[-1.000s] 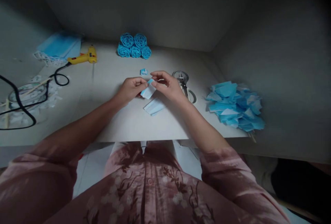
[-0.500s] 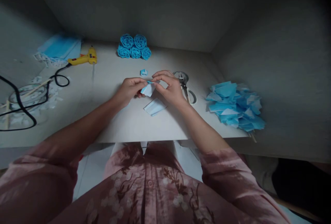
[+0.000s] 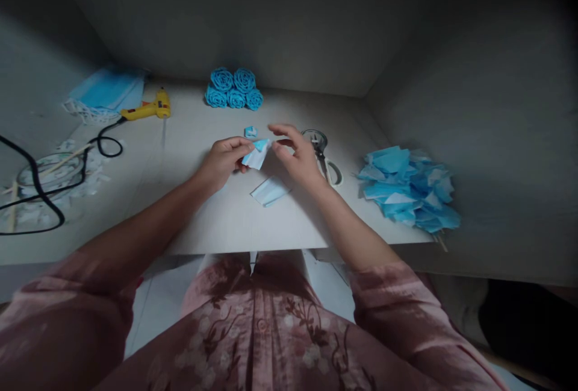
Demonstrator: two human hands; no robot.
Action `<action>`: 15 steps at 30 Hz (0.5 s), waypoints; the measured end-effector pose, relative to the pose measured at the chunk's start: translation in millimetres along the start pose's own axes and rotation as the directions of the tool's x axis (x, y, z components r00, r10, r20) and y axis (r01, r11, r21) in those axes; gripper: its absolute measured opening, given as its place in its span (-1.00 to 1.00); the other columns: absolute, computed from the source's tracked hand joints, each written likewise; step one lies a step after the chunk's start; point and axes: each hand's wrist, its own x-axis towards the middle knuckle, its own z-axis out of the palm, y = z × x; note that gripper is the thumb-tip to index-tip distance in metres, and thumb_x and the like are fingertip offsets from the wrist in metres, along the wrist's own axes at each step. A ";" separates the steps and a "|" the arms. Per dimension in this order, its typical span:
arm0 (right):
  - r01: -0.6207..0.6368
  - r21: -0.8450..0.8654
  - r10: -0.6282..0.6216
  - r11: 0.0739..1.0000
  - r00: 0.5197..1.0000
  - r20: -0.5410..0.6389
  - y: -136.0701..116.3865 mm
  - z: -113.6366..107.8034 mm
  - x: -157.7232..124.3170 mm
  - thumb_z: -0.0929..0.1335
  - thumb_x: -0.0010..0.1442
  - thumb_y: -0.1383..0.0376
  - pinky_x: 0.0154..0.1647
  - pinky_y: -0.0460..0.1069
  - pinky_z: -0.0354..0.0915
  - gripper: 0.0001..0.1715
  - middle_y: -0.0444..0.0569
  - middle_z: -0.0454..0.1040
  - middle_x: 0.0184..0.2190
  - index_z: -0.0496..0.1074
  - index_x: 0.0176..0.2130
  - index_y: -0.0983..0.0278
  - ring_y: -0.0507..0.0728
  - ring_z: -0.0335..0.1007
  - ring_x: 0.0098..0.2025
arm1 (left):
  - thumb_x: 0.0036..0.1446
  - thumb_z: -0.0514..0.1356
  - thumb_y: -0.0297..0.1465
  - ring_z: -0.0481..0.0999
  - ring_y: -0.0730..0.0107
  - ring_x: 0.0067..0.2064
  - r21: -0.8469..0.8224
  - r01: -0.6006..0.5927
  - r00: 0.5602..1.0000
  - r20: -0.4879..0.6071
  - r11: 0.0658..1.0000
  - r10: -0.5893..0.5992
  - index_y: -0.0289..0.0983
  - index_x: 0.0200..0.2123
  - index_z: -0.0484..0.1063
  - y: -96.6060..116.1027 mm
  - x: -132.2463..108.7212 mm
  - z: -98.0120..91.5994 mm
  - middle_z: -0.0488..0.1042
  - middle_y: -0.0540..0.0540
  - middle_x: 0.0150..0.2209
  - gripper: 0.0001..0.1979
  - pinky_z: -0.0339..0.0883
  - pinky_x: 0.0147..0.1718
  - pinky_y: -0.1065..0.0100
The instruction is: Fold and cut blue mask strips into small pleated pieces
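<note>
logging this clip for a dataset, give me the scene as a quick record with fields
left hand: pinches a blue piece above the table
right hand: fingers spread, just right of the piece; contact unclear
below the hands: flat piece lying on the table
near: scrap behind the hands; scissors beside the right hand
back: five blue roses
left: glue gun, masks
right: pile of blue cuttings

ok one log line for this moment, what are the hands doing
left hand: pinches folded blue piece | right hand: open, just right of it | table: loose blue strip, scissors, glue gun
</note>
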 end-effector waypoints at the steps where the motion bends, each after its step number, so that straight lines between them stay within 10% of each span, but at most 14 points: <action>1: -0.086 0.110 0.088 0.990 0.996 -0.018 0.1 0.6 0.3 0.46 0.32 0.00 0.31 0.23 0.45 -0.48 0.05 0.58 0.23 0.55 0.20 0.05 0.27 0.48 0.25 | -0.07 0.46 -0.20 0.38 0.49 -0.57 -0.006 -0.004 1.000 -0.008 1.000 0.004 -0.25 -0.42 0.54 0.2 0.2 0.1 0.49 -0.01 -0.56 -0.73 0.17 -0.61 0.41; 7: -0.457 0.511 0.423 0.728 0.886 0.189 -0.3 11.2 -0.9 0.60 0.15 -0.05 0.12 0.18 0.61 -0.11 0.00 0.63 -0.08 0.42 0.35 0.14 0.22 0.59 0.03 | -0.11 0.51 -0.19 0.39 0.50 -0.55 -0.021 -0.056 0.997 -0.045 0.998 0.055 -0.26 -0.41 0.58 -1.7 0.4 1.0 0.49 0.00 -0.54 -0.69 0.20 -0.59 0.42; 15: -0.425 0.543 0.394 0.724 0.901 0.180 5.8 14.6 -1.9 0.64 0.05 0.12 0.08 0.13 0.59 -0.39 -0.08 0.65 -0.21 0.63 0.07 0.19 0.13 0.58 -0.16 | 0.06 0.46 -0.11 0.41 0.48 -0.53 0.011 -0.079 0.997 -0.022 0.997 0.079 -0.29 -0.41 0.56 -2.8 0.0 1.0 0.51 -0.05 -0.52 -0.65 0.24 -0.57 0.41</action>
